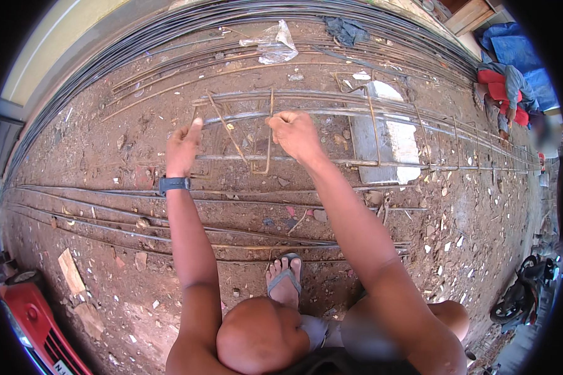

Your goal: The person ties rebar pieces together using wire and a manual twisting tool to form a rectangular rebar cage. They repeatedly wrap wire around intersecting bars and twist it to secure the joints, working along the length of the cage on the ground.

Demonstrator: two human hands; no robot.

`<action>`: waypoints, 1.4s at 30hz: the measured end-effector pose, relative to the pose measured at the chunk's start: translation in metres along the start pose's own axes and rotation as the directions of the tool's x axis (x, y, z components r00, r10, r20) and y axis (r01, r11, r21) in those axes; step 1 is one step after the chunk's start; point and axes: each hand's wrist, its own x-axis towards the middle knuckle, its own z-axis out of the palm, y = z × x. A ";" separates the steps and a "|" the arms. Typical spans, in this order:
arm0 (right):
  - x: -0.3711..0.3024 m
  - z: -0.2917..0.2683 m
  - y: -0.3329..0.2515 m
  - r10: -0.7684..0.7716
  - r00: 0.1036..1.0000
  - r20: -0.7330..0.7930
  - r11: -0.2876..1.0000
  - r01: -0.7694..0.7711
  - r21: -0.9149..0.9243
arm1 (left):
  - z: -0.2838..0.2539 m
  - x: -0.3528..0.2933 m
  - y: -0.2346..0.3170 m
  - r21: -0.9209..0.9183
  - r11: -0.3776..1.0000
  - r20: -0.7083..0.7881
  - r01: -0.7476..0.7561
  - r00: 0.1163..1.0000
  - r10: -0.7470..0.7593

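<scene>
A long cage of steel rebar, with bars (331, 100) running through square stirrups (374, 128), stretches across in front of me. My left hand (182, 149), with a dark band on its wrist, is closed at the cage's left end, thumb and fingers on the tip of a steel bar (222, 118). Farther right, my right hand (296, 134) pinches an upright stirrup (269, 147) where it crosses that bar. Between my hands another stirrup (228, 126) leans at a slant. Any tie wire in my right fingers is hidden.
Under the cage lies a pale slab (370, 147). Loose rebars (131, 232) run between me and the cage; more bars (187, 28) lie beyond. A plastic bag (275, 44) rests there. Another person (513, 94) crouches at the far right. A red car (40, 328) and motorcycle (519, 294) flank me.
</scene>
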 end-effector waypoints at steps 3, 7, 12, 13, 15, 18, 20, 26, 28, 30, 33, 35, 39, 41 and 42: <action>0.005 0.002 0.010 -0.012 0.997 0.077 0.997 0.006 0.074 | -0.041 0.025 -0.052 -0.053 0.984 0.006 0.168 0.986 -0.168; -0.007 -0.002 -0.009 -0.014 0.988 0.156 0.999 0.007 0.042 | -0.075 0.000 -0.096 0.671 0.731 -0.444 0.128 0.859 0.257; -0.004 -0.029 0.007 -0.086 0.996 0.008 0.979 0.086 -0.184 | 0.008 -0.104 0.028 0.338 0.764 -0.203 -0.550 0.750 0.630; -0.004 -0.022 0.001 -0.102 0.995 0.009 0.973 0.102 -0.209 | 0.020 -0.113 0.045 0.470 0.711 -0.170 -0.524 0.736 0.655; -0.001 -0.017 -0.003 -0.221 0.974 0.043 0.922 0.223 -0.316 | 0.036 -0.117 0.065 0.586 0.661 -0.059 -0.468 0.790 0.611; 0.003 -0.021 -0.012 -0.084 0.995 0.047 0.905 0.096 -0.415 | 0.045 -0.110 0.082 0.484 0.793 0.022 -0.370 0.911 0.412; 0.004 -0.029 -0.016 -0.054 0.995 0.086 0.896 0.086 -0.435 | 0.033 -0.101 0.078 0.273 0.939 -0.061 -0.212 0.970 0.236; -0.002 -0.022 -0.011 -0.072 0.994 0.082 0.924 0.097 -0.369 | 0.012 -0.082 0.057 0.413 0.838 -0.174 -0.357 0.872 0.458; -0.004 -0.019 -0.013 -0.052 0.998 0.035 0.961 0.059 -0.271 | 0.022 -0.091 0.076 0.547 0.724 -0.072 -0.421 0.838 0.541; 0.002 -0.008 -0.012 -0.087 0.994 0.073 0.986 0.096 -0.138 | 0.038 -0.105 0.090 0.435 0.800 -0.047 -0.414 0.877 0.479; 0.003 0.004 -0.020 -0.164 0.982 0.091 0.983 0.171 -0.071 | 0.047 -0.109 0.091 0.285 0.883 -0.104 -0.374 0.903 0.416; -0.001 0.003 -0.024 -0.154 0.984 0.085 0.982 0.162 -0.094 | 0.048 -0.101 0.085 0.196 0.876 -0.191 -0.440 0.859 0.474; -0.005 -0.009 -0.017 -0.087 0.990 0.107 0.996 0.090 -0.025 | 0.023 -0.077 0.091 0.178 0.881 -0.232 -0.439 0.851 0.471; -0.004 -0.012 -0.009 -0.086 0.990 0.108 0.996 0.081 0.044 | 0.030 -0.080 0.091 0.153 0.890 -0.149 -0.429 0.880 0.450; -0.005 -0.011 -0.007 -0.086 0.991 0.100 0.995 0.080 0.063 | 0.033 -0.082 0.090 0.142 0.894 -0.106 -0.425 0.892 0.440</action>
